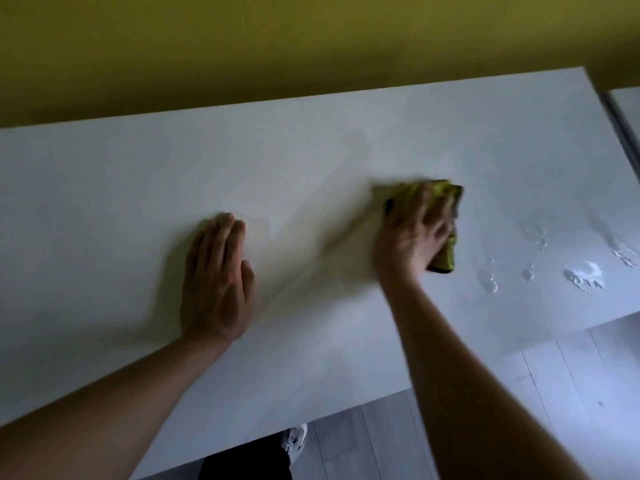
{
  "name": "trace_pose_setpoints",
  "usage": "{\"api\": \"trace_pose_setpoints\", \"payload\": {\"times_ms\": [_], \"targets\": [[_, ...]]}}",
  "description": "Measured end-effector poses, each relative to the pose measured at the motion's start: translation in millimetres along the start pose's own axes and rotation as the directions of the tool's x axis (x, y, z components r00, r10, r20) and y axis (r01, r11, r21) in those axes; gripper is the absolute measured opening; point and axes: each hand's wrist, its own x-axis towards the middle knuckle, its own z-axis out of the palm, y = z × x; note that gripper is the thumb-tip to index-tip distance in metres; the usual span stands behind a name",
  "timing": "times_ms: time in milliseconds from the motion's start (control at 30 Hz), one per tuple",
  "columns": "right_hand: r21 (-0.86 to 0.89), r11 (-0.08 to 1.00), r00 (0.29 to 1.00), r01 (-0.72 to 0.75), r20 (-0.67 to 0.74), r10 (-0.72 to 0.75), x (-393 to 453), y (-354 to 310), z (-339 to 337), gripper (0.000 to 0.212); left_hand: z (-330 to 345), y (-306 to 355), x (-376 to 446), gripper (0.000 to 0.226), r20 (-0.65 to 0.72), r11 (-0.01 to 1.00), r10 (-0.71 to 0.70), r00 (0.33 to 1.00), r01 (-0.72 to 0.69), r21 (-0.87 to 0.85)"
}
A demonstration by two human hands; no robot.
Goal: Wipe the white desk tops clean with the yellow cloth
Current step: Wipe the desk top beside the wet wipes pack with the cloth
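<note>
With the left hand (218, 282) flat on the bench (104, 188), the right hand (412, 233), pressing the yellow cloth (445, 252), was best swept toward the wet drops (585, 275) just beyond it.

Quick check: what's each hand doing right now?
Left hand: open, flat on the desk, holding nothing.
Right hand: fingers spread, pressing the cloth onto the desk; blurred.
</note>
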Motion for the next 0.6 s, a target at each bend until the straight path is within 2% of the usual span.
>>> {"api": "trace_pose_setpoints", "payload": {"times_ms": [67,133,200,267,333,433,500,600], "targets": [[0.041,0.971,0.967,0.234,0.089,-0.237,-44,-38,18,0.06,-1,0,0,0.056,-0.003,1.0,0.004,1.0,-0.004,0.003],[0.098,0.882,0.872,0.461,0.131,-0.471,-81,-73,36,0.056,-2,1,2,0.054,-0.023,1.0,-0.001,1.0,0.002,0.008],[0.134,0.811,0.792,0.569,0.174,-0.585,-94,-86,42,0.054,-2,7,-1,0.053,-0.029,1.0,-0.001,1.0,0.001,0.018],[0.142,0.778,0.76,0.611,0.17,-0.628,-73,-85,44,0.052,-4,5,-1,0.053,-0.003,1.0,-0.012,1.0,0.012,0.021],[0.109,0.839,0.825,0.533,0.155,-0.544,-38,-74,38,0.053,-5,0,1,0.054,0.024,1.0,-0.018,1.0,0.018,0.011],[0.017,0.95,0.944,0.31,0.111,-0.31,30,-54,19,0.054,-8,-9,15,0.052,0.037,1.0,-0.012,0.999,0.012,-0.014],[-0.01,0.979,0.976,0.203,0.083,-0.202,61,-43,8,0.053,-10,-15,37,0.055,0.052,1.0,0.005,0.999,-0.004,-0.018],[-0.006,0.997,0.996,0.078,0.036,-0.078,62,-52,11,0.053,-10,-25,69,0.063,0.092,0.997,-0.076,0.993,0.076,0.002]]}}
